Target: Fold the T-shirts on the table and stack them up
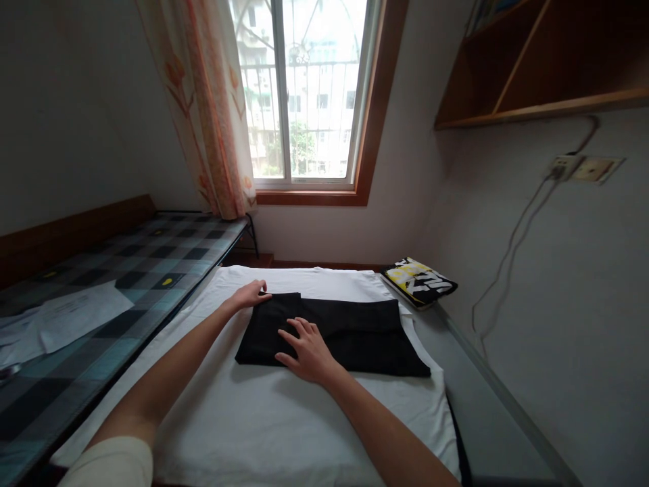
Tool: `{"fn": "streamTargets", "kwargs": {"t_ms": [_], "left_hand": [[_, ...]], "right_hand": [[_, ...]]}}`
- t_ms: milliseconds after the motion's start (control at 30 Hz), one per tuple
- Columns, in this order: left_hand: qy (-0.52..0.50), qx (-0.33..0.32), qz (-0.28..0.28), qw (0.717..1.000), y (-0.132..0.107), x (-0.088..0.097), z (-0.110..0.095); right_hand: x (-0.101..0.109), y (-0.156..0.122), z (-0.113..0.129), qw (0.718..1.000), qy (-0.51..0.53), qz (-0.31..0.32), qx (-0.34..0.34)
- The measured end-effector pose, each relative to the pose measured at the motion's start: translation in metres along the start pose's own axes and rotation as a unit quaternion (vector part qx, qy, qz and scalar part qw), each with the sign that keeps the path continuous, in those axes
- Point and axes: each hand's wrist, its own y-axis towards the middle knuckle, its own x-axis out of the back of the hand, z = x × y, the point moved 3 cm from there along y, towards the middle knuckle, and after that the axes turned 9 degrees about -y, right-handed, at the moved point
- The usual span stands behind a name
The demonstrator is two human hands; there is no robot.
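Note:
A folded black garment (355,335), perhaps trousers, lies flat across a white cloth (223,412). The left end has a smaller folded-over section. At that end's far corner, my left hand (248,294) has its fingers bent, thumb and fingertips closed on the fabric edge. My right hand (307,352) rests palm down on the garment's near left part, fingers spread, holding nothing.
To the left is a bed with a checked mattress (126,270) and white papers (84,314) on it. A black, yellow and white folded item (420,281) lies at the far right corner. Wall shelf (512,74) and a socket with a hanging cord (565,166) are on the right.

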Motion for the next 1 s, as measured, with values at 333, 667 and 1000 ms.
{"fn": "streamTargets", "kwargs": {"t_ms": [333, 667, 1000], "left_hand": [[0.036, 0.013, -0.159, 0.987, -0.057, -0.046, -0.006], [0.114, -0.017, -0.171, 0.978, -0.07, -0.051, -0.031], [0.152, -0.11, -0.138, 0.972, -0.07, -0.062, -0.065]], "right_hand": [[-0.017, 0.005, -0.015, 0.99, -0.054, 0.004, -0.131], [-0.015, 0.004, -0.019, 0.991, -0.043, -0.033, -0.124], [-0.016, 0.006, -0.021, 0.993, -0.01, -0.023, -0.119]]}}
